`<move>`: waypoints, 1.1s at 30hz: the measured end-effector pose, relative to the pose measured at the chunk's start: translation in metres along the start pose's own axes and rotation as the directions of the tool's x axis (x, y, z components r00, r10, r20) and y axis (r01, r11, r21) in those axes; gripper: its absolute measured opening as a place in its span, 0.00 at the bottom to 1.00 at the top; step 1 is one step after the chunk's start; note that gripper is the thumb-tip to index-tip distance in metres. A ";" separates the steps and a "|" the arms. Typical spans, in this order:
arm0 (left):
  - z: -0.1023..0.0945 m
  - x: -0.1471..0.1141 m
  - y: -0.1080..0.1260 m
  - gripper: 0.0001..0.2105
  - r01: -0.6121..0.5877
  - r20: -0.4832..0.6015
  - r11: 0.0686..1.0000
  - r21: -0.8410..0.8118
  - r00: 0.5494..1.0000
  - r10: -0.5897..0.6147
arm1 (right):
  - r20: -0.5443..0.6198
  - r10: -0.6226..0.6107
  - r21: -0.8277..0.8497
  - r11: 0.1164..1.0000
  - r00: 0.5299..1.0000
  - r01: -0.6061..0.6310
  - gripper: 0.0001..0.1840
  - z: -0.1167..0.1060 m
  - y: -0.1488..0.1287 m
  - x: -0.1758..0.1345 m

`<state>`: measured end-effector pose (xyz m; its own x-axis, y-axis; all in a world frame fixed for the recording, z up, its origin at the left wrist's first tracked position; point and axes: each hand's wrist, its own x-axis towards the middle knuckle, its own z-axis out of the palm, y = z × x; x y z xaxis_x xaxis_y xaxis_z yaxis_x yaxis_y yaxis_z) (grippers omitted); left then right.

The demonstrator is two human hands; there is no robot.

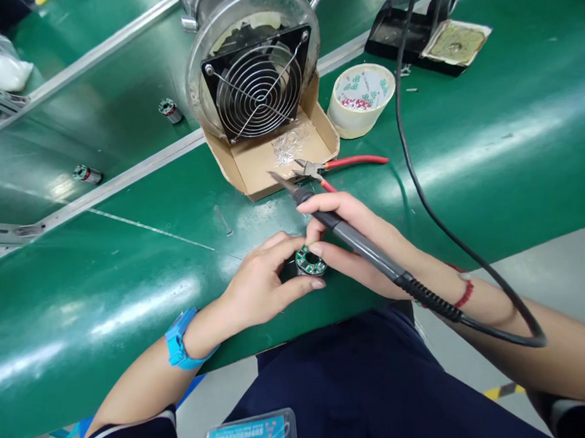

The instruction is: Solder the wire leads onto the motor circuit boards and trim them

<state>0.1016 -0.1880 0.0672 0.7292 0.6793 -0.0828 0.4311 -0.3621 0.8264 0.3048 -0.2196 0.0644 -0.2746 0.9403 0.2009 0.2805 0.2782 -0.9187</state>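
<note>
By the near edge of the surface point(127, 290), the left hand point(259, 281) pinches a round board point(303, 262); the right hand point(371, 229) pinches the soldering iron point(359, 241), whose slip could burn.

A single head-worn camera looks forward and steeply down at the green bench point(101, 279) close below.

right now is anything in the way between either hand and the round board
Nothing visible: the left hand holds the board and the right hand's fingertips are at its rim. The iron in the right hand points past the board, toward the box, not between them.
</note>
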 end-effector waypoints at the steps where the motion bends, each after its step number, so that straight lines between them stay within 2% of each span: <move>1: 0.001 0.001 0.000 0.20 0.025 -0.015 0.999 0.041 1.000 -0.025 | -0.035 0.008 -0.053 0.999 0.999 -0.010 0.26 0.002 0.002 -0.002; 3: 0.003 0.004 0.000 0.18 0.086 -0.056 0.986 0.141 0.995 -0.078 | -0.086 -0.006 -0.212 0.977 0.996 -0.012 0.32 0.009 0.006 -0.004; 4: 0.004 0.005 -0.001 0.18 0.118 -0.071 0.975 0.186 0.992 -0.106 | -0.091 -0.018 -0.299 0.954 0.996 -0.010 0.32 0.012 0.008 -0.004; 6: 0.006 0.007 -0.004 0.18 0.170 -0.087 0.956 0.238 0.984 -0.154 | -0.076 -0.040 -0.432 0.902 0.996 0.003 0.28 0.019 0.012 -0.002; 8: 0.006 0.009 -0.009 0.18 0.188 -0.097 0.957 0.222 0.981 -0.170 | -0.061 -0.049 -0.484 0.875 0.997 0.013 0.25 0.024 0.014 0.002; 10: 0.004 0.009 -0.015 0.17 0.153 -0.102 0.980 0.128 0.985 -0.140 | -0.062 -0.061 -0.461 0.887 0.996 0.026 0.26 0.024 0.014 0.007; 13: -0.003 0.008 -0.020 0.17 0.084 -0.080 0.990 -0.116 0.992 -0.094 | -0.126 -0.044 -0.349 0.937 0.991 -0.002 0.26 0.016 0.009 0.013; 16: -0.008 0.007 -0.019 0.19 0.095 -0.008 0.950 -0.297 0.995 -0.101 | -0.197 0.013 -0.226 0.972 0.980 -0.058 0.22 0.004 0.001 0.017; 18: -0.010 0.007 -0.016 0.19 0.111 0.036 0.930 -0.350 0.994 -0.105 | -0.179 0.042 -0.164 0.984 0.983 -0.072 0.22 -0.002 -0.002 0.018; 22: -0.009 0.006 -0.013 0.20 0.077 0.055 0.919 -0.386 0.997 -0.060 | -0.037 0.108 -0.083 0.990 0.993 -0.111 0.23 -0.008 -0.005 0.022; 25: -0.008 0.005 -0.014 0.19 0.024 0.043 0.923 -0.383 0.999 -0.008 | 0.027 0.126 -0.065 0.990 0.992 -0.124 0.24 -0.009 -0.005 0.023; 33: -0.010 0.004 -0.012 0.17 -0.011 0.059 0.962 -0.273 0.998 0.028 | 0.064 0.125 -0.070 0.990 0.990 -0.121 0.21 -0.008 -0.005 0.023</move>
<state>0.0940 -0.1751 0.0625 0.7712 0.6298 -0.0927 0.2620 -0.1813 0.9479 0.3043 -0.1979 0.0764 -0.2958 0.9532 0.0618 0.3754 0.1755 -0.9101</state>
